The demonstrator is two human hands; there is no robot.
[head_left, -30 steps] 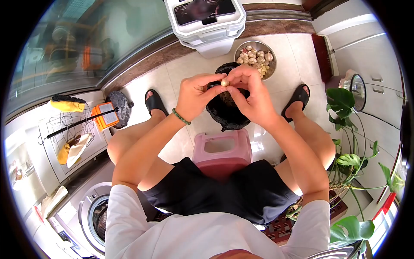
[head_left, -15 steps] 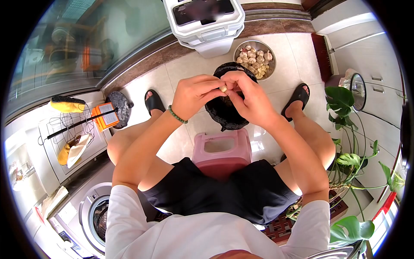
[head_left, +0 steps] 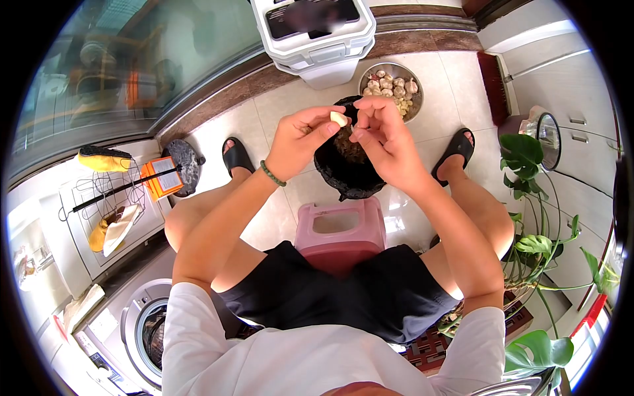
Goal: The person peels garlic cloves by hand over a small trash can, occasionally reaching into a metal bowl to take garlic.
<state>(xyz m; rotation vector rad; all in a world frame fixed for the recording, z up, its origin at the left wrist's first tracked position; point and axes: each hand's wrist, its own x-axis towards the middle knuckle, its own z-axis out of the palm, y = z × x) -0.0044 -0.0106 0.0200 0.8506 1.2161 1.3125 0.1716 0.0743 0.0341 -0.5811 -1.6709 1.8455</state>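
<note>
Between the thumb and fingers of my left hand (head_left: 300, 137) is a pale garlic clove (head_left: 339, 119). Just to its right, apart from the clove, my right hand (head_left: 386, 135) has its thumb and fingers drawn together. A tiny pale bit shows at the right thumb tip, too small to make out. Both hands are over a bin lined with a black bag (head_left: 356, 190), where brown scraps (head_left: 349, 146) lie inside. Beyond the right hand, a metal bowl (head_left: 417, 111) holds garlic bulbs (head_left: 396, 84) and loose peeled cloves (head_left: 405, 105).
A pink stool (head_left: 340, 224) stands between my legs, close to the bin. A white and grey container (head_left: 323, 72) with a phone on top is ahead. Leafy plants (head_left: 528, 198) and cabinets (head_left: 561, 125) line the right; a washing machine (head_left: 135, 317) is at left.
My hands have moved apart. The clove, earlier between both hands' fingertips, is now in my left hand alone and more of it shows. My right hand has drawn away to the right.
</note>
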